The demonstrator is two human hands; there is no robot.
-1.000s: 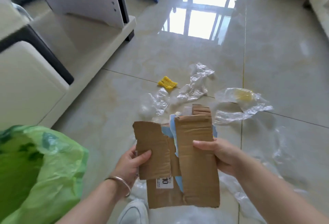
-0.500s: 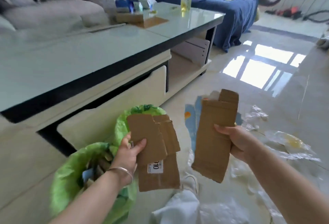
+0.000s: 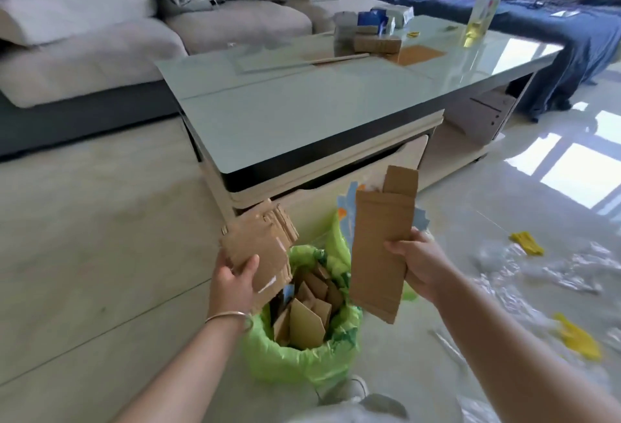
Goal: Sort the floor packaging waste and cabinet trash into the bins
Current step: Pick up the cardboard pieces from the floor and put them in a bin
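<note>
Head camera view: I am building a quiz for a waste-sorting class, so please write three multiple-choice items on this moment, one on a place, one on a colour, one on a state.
1. Where is the bin with the green liner?
A. on the sofa
B. on the floor by the coffee table
C. on the coffee table

2. What colour are the small scraps on the floor at right?
A. yellow
B. red
C. black

3. What is the state of the left hand?
A. empty and flat
B. gripping torn cardboard over the bin
C. pressing the liner

Answers: 1 B, the bin stands on the tiles just in front of the table's drawer. 2 A, both scraps show bright yellow. 3 B, its thumb lies across the cardboard above the bin's opening, while the right hand holds a cardboard strip.
</note>
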